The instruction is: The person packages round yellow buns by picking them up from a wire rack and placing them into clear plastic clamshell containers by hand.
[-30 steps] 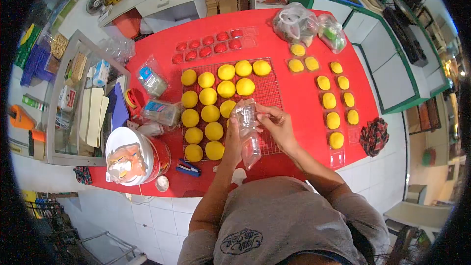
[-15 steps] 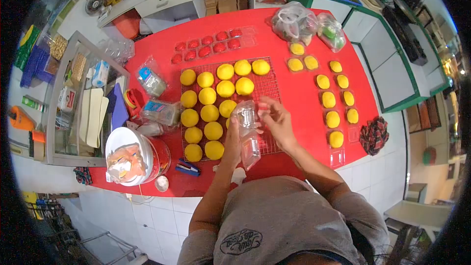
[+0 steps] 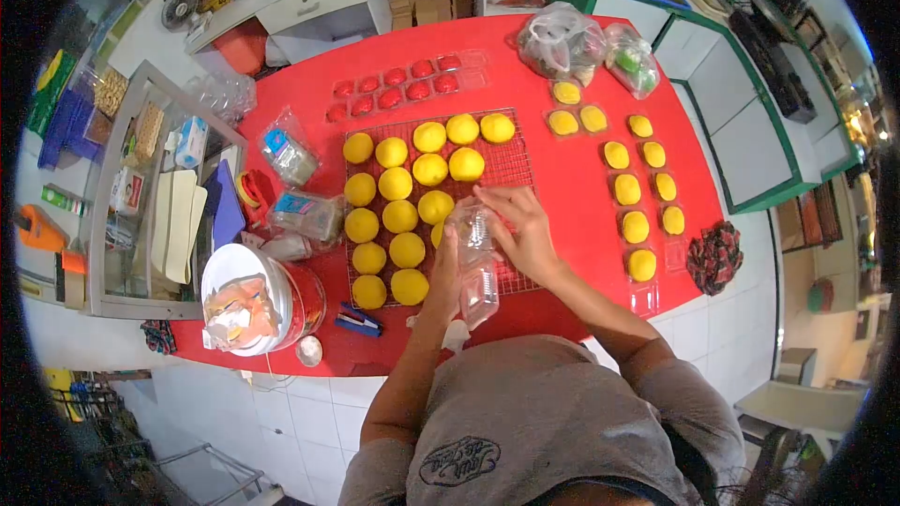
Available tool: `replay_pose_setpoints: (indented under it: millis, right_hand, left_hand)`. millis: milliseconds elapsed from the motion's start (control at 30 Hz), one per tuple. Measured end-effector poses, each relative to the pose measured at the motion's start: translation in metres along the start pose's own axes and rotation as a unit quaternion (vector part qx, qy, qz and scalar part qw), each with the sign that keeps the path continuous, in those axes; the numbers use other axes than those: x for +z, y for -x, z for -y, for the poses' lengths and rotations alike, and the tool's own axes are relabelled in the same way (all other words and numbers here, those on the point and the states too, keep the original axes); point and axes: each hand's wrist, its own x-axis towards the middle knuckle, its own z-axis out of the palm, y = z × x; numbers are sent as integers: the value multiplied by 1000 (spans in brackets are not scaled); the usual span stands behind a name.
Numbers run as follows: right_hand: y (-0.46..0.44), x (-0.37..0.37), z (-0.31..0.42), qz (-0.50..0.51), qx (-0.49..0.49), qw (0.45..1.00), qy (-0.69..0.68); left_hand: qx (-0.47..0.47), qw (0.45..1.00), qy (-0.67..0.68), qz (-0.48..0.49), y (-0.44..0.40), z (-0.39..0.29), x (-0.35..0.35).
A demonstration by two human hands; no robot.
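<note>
My left hand (image 3: pixel 445 272) grips a clear plastic container (image 3: pixel 479 286) over the lower part of a wire rack (image 3: pixel 511 173). The container hangs unfolded, one half above the other, and looks empty. At its upper right side is my right hand (image 3: pixel 521 230), fingers bent and touching the upper half; whether they pinch its edge is hard to tell. Round yellow buns (image 3: pixel 429 170) stand in rows on the rack, left of and beyond my hands. One bun is partly hidden behind my left hand.
Packed yellow buns (image 3: pixel 627 190) line the right side of the red table (image 3: pixel 328 61). Red items in trays (image 3: pixel 393 77) lie at the back. Plastic bags (image 3: pixel 562 42) sit back right. A white-lidded bucket (image 3: pixel 239 267), a blue stapler (image 3: pixel 359 320) and packets (image 3: pixel 307 215) stand left.
My right hand drew slightly off the container, then came back against its upper half. My left hand has kept its hold, with the container shifting only slightly.
</note>
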Motion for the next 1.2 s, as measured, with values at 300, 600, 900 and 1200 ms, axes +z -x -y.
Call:
replay_pose_setpoints:
  millis: [300, 600, 900, 1200]
  right_hand:
    - [8, 3, -5, -5, 22, 999, -23]
    - [6, 0, 2, -9, 9, 1000, -6]
    - [-1, -4, 0, 17, 29, 999, 12]
    - [-1, -8, -15, 80, -82, 990, 84]
  left_hand:
    - [-95, 994, 45, -35, 10, 6, -14]
    - [-121, 988, 81, -55, 9, 2, -13]
    - [-133, 986, 91, -41, 3, -1, -13]
    - [-159, 983, 83, -27, 5, 2, -20]
